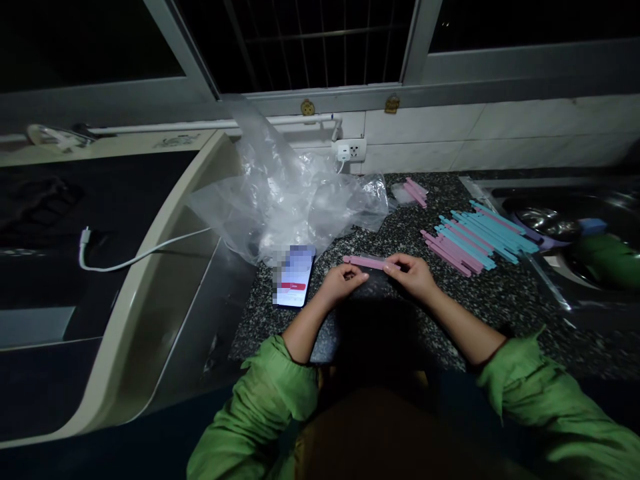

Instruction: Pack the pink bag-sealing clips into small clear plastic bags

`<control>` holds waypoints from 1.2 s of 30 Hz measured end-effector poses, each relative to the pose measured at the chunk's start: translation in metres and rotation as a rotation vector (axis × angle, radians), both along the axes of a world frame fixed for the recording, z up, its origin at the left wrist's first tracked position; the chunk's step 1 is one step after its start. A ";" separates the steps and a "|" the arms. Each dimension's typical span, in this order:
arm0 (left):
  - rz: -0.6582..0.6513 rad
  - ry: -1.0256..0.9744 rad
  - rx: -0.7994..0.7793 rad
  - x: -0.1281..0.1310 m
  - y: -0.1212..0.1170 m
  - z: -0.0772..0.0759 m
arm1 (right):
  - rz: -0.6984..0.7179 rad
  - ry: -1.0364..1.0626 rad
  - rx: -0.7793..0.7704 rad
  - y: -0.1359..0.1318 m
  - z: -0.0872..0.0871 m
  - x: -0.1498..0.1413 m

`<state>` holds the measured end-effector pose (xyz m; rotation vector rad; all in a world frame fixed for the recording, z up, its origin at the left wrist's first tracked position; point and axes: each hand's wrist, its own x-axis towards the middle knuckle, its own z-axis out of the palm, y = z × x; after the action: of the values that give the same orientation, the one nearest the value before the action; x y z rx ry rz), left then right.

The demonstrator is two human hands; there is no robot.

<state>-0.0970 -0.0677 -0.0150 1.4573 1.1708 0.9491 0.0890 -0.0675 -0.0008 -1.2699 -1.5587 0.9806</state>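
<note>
A pink plastic strip (364,261) is held level over the dark speckled counter (500,300). My left hand (341,283) pinches its left end and my right hand (413,275) pinches its right end, both with fingers closed. A small clear bag (373,283) seems to hang below the strip between the hands. A pile of several pink and blue strips (475,237) lies on the counter to the right of my right hand.
A lit phone (294,276) lies left of my left hand. Crumpled clear plastic (285,193) sits behind it. A few pink strips in a small bag (414,192) lie at the back. A steel sink (575,227) is at the right; a white appliance (150,280) with a cable is at the left.
</note>
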 end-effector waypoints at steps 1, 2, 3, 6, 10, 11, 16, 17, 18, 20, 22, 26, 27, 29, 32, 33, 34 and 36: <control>0.034 -0.047 -0.035 0.000 -0.001 0.002 | 0.022 -0.005 -0.011 -0.001 0.000 -0.001; 0.066 -0.096 -0.059 0.000 -0.002 0.003 | 0.041 -0.007 -0.021 -0.001 0.001 -0.003; 0.093 -0.141 -0.074 0.001 -0.002 0.005 | 0.055 -0.006 -0.031 -0.002 0.000 -0.004; 0.157 -0.247 -0.092 0.000 -0.003 0.007 | 0.098 0.003 -0.090 -0.003 -0.002 -0.007; 0.257 -0.347 -0.093 -0.001 -0.003 0.006 | 0.158 -0.014 -0.199 -0.003 -0.007 -0.010; 0.277 -0.357 -0.085 -0.001 -0.003 0.006 | 0.172 -0.021 -0.207 -0.003 -0.008 -0.010; 0.314 -0.377 -0.055 -0.001 -0.002 0.003 | 0.193 -0.070 -0.136 -0.002 -0.014 -0.012; 0.313 -0.379 -0.050 -0.001 -0.002 0.002 | 0.192 -0.081 -0.118 -0.002 -0.015 -0.012; 0.310 -0.380 -0.044 -0.002 -0.001 0.001 | 0.196 -0.095 -0.101 -0.002 -0.016 -0.012; 0.307 -0.375 -0.035 -0.002 -0.001 0.000 | 0.198 -0.125 -0.070 -0.001 -0.017 -0.012; 0.311 -0.363 -0.029 -0.002 -0.001 0.000 | 0.160 -0.150 -0.016 -0.001 -0.017 -0.010; 0.315 -0.342 -0.033 -0.001 -0.001 0.003 | -0.065 -0.257 0.262 -0.002 -0.013 -0.003; 0.307 -0.341 -0.040 -0.001 -0.002 0.004 | -0.100 -0.311 0.350 -0.002 -0.011 -0.002; 0.286 -0.336 -0.055 0.000 -0.002 0.004 | -0.103 -0.434 0.491 -0.003 -0.008 0.001; 0.267 -0.313 -0.057 0.000 -0.001 0.003 | -0.052 -0.590 0.598 -0.005 -0.007 0.002; 0.264 -0.303 -0.057 0.000 -0.001 0.003 | -0.044 -0.633 0.612 -0.005 -0.007 0.002; 0.259 -0.289 -0.059 0.000 -0.001 0.003 | -0.044 -0.668 0.623 -0.006 -0.007 0.002; 0.233 -0.250 -0.056 0.000 -0.001 0.004 | -0.053 -0.720 0.643 -0.006 -0.006 0.003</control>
<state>-0.0967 -0.0688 -0.0113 1.1363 1.1862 1.2105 0.0918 -0.0736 -0.0072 -1.2230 -2.1240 -0.0844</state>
